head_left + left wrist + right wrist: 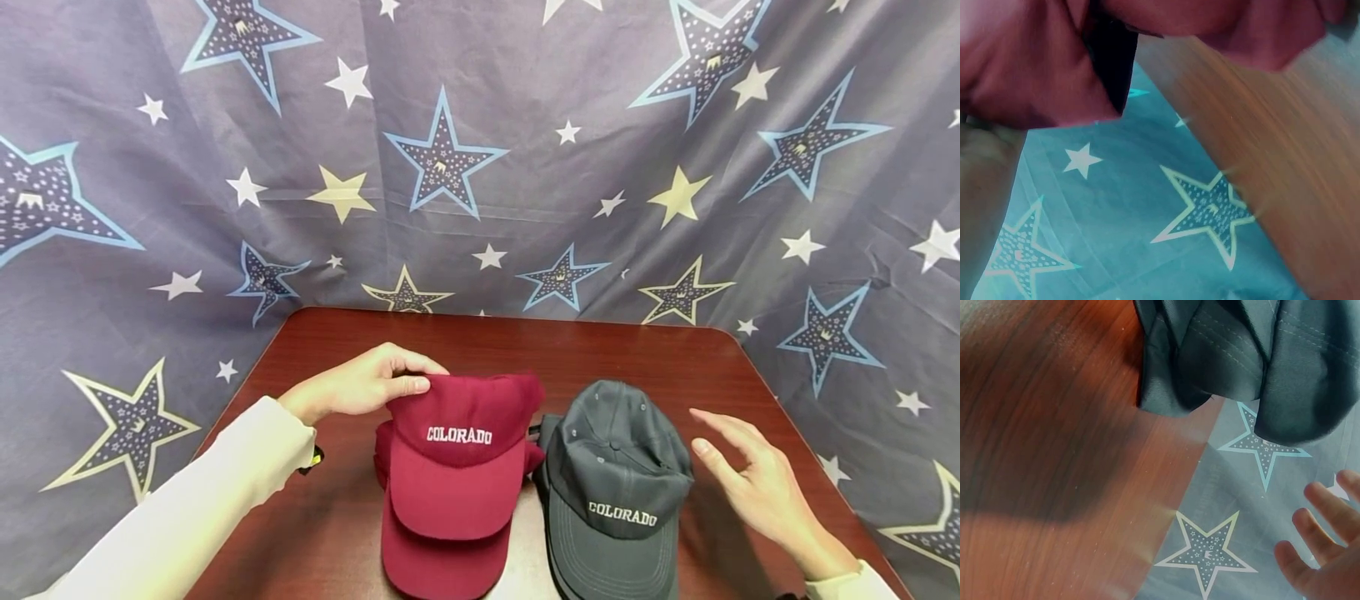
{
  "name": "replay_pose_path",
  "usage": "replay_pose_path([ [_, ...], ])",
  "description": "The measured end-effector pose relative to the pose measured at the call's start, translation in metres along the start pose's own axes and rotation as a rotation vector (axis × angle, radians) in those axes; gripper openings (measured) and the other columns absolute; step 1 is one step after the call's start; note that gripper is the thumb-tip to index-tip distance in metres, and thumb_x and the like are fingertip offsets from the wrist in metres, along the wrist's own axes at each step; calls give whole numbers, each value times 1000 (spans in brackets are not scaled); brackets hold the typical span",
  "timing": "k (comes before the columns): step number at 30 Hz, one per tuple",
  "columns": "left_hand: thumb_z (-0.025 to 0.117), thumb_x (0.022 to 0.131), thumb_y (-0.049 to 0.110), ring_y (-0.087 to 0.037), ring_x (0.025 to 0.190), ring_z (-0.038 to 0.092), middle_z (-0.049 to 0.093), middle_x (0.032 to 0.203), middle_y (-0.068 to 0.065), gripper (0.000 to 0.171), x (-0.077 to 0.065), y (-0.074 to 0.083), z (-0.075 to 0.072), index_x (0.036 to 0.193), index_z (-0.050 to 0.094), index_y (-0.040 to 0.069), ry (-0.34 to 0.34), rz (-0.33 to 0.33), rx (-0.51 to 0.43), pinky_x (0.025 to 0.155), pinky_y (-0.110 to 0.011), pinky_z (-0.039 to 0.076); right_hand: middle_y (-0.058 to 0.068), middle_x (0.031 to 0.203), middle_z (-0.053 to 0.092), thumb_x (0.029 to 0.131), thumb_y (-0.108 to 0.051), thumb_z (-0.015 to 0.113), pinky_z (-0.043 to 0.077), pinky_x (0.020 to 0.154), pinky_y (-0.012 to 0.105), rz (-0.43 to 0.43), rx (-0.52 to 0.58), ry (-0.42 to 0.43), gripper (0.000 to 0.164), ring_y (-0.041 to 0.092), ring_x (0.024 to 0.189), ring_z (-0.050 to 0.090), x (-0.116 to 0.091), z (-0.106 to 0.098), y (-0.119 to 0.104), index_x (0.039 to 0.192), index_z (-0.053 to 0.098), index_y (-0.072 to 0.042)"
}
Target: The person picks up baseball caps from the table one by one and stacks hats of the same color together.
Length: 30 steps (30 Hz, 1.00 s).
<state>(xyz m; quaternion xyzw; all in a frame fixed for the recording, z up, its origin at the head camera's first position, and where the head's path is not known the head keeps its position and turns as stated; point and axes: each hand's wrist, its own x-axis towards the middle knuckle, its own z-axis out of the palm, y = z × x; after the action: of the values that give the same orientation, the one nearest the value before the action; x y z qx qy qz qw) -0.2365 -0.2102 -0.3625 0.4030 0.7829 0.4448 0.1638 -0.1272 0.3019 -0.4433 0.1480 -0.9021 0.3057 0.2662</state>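
Observation:
My left hand (pixel 367 379) pinches the top back edge of a maroon cap (pixel 459 492) lettered COLORADO. That cap sits over another maroon cap (pixel 442 567), whose brim shows below it. In the left wrist view, the maroon fabric (pixel 1029 62) fills the top, and part of the hand shows at the left edge. Just right of the maroon caps is a dark grey COLORADO cap (pixel 615 467), with more grey cap edges beneath it. My right hand (pixel 757 483) is apart from the grey caps, on their right, its fingers extended. Grey cap brims (pixel 1222 356) appear in the right wrist view.
The caps are on a reddish-brown wooden table (pixel 600 346) with rounded far corners. A grey curtain (pixel 525 208) printed with stars hangs behind and at both sides of it. A pale patch (pixel 528 533) shows on the table between the two cap stacks.

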Motion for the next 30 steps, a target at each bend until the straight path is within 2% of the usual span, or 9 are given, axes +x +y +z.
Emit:
replay_pose_path([
  [5, 61, 102, 10, -15, 101, 68, 73, 116, 4, 31, -5, 4, 5, 132, 70, 16, -59, 37, 127, 88, -28, 54, 10, 129, 66, 92, -8, 76, 25, 98, 0, -2, 0, 1, 44, -15, 126, 43, -1, 0, 0, 134, 69, -19],
  [9, 62, 100, 7, -11, 102, 65, 69, 115, 9, 38, -11, 11, 10, 134, 68, 21, -45, 87, 269, 89, -30, 52, 12, 129, 66, 92, -9, 76, 25, 98, 0, -3, 1, -4, 45, -17, 126, 41, -1, 0, 0, 135, 69, -20],
  [11, 64, 98, 6, -9, 98, 63, 67, 111, 11, 42, -12, 13, 13, 136, 67, 22, -32, 132, 333, 87, -30, 52, 12, 129, 66, 92, -9, 76, 25, 98, 0, -5, -1, -2, 44, -15, 126, 42, -1, 0, 1, 134, 69, -19],
  [15, 71, 95, 20, -5, 92, 58, 62, 103, 13, 41, -13, 16, 22, 135, 68, 24, -1, 216, 451, 82, -27, 51, 11, 129, 66, 91, -9, 76, 25, 98, 0, -6, -2, 2, 45, -12, 127, 44, -1, 0, 1, 134, 69, -19],
  [17, 74, 95, 32, -4, 89, 57, 60, 99, 14, 39, -13, 18, 28, 133, 70, 26, 17, 215, 484, 79, -26, 50, 11, 129, 65, 91, -8, 76, 25, 98, 0, -6, 0, 0, 45, -12, 127, 44, -1, 1, 1, 134, 69, -18],
  [21, 74, 92, 49, -4, 93, 58, 60, 103, 14, 41, -15, 19, 37, 128, 74, 29, 65, 161, 543, 80, -25, 52, 10, 129, 66, 91, -8, 76, 26, 98, 0, -9, 5, -5, 45, -13, 127, 44, -1, 2, 0, 134, 69, -18],
  [25, 77, 90, 50, -6, 96, 58, 62, 109, 11, 39, -20, 16, 45, 122, 77, 29, 113, 139, 612, 81, -25, 54, 9, 129, 66, 91, -7, 76, 26, 98, 0, -11, 7, -4, 45, -14, 127, 43, -1, 3, 0, 134, 69, -18],
  [30, 80, 88, 46, -6, 91, 59, 64, 107, 7, 37, -25, 9, 56, 119, 79, 25, 189, 163, 667, 77, -23, 53, 10, 129, 66, 91, -8, 77, 25, 98, 0, -10, 7, -6, 45, -14, 127, 43, -1, 3, 0, 134, 69, -19],
])
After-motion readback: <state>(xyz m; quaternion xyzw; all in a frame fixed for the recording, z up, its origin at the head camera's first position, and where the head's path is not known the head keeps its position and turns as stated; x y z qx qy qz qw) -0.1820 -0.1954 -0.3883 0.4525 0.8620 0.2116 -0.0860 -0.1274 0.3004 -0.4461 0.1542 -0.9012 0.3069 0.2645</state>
